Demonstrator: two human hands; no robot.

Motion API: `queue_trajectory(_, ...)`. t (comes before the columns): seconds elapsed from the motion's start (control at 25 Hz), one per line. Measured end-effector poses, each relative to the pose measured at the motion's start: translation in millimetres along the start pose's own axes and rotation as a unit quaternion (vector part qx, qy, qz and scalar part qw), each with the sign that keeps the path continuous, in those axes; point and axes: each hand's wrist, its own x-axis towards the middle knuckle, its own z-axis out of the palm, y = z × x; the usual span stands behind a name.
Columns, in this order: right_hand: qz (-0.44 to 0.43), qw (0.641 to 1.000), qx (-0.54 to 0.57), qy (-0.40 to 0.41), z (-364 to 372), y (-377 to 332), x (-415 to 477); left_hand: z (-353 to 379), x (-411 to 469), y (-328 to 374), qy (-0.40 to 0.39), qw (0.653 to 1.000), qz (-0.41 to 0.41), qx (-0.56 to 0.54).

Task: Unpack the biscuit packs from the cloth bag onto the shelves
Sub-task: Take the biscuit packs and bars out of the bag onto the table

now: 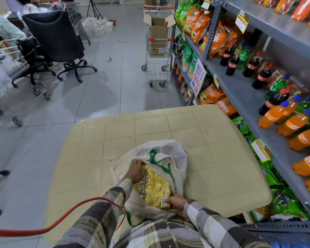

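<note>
A white cloth bag (pixel 172 149) with green cord handles lies open on a beige table (pixel 213 136), near its front edge. Inside it shows a gold biscuit pack (pixel 155 188) with dark lettering. My left hand (pixel 135 171) is in the bag's mouth, fingers closed on the pack's far left end. At the pack's near end, my right hand (pixel 176 204) grips its edge together with the bag cloth. Grey metal shelves (pixel 240 90) run along the right side.
The shelves carry orange and green snack bags (pixel 199 22), cola bottles (pixel 232 64) and orange soda bottles (pixel 293 122). A trolley with a cardboard box (pixel 157 38) stands by the shelf end. Office chairs (pixel 55 38) and another trolley (pixel 5 56) are left. A red cable (pixel 70 212) crosses my left sleeve.
</note>
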Motion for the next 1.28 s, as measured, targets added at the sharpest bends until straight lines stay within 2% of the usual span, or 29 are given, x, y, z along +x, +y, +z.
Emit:
queue_trajectory(0.16, -0.102, 0.992, 0.034, 0.059, -17, -8, -3, -11, -1, -22, -0.010, 0.996, -0.092, -0.020)
queue_trajectory(0.24, -0.136, 0.981, 0.122, 0.068, -22, -16, -12, -18, -9, -30, -0.037, 0.987, -0.108, -0.111)
queue_trajectory(0.36, -0.152, 0.946, 0.274, 0.076, -26, -33, -17, -25, -26, -26, -0.053, 0.944, -0.164, -0.281)
queue_trajectory(0.44, -0.144, 0.924, 0.348, 0.073, -24, -47, -19, -26, -37, -18, -0.073, 0.928, -0.183, -0.317)
queue_trajectory(0.52, -0.152, 0.913, 0.373, 0.068, -19, -60, -23, -28, -51, -11, -0.107, 0.908, -0.191, -0.356)
queue_trajectory(0.6, -0.193, 0.911, 0.354, 0.083, -17, -67, -31, -29, -65, -11, -0.167, 0.884, -0.191, -0.392)
queue_trajectory(0.72, -0.226, 0.928, 0.284, 0.084, -24, -68, -37, -25, -80, -19, -0.281, 0.855, -0.162, -0.405)
queue_trajectory(0.88, -0.252, 0.948, 0.178, 0.073, -32, -59, -39, -9, -98, -21, -0.325, 0.849, -0.116, -0.399)
queue_trajectory(1.0, -0.277, 0.946, 0.150, 0.081, -36, -49, -41, -2, -112, -13, -0.292, 0.845, -0.107, -0.435)
queue_trajectory(1.16, -0.288, 0.934, 0.184, 0.100, -40, -44, -58, -8, -122, 14, -0.112, 0.893, -0.098, -0.426)
queue_trajectory(1.28, -0.308, 0.921, 0.198, 0.132, -53, -45, -73, -8, -124, 33, -0.098, 0.894, -0.033, -0.435)
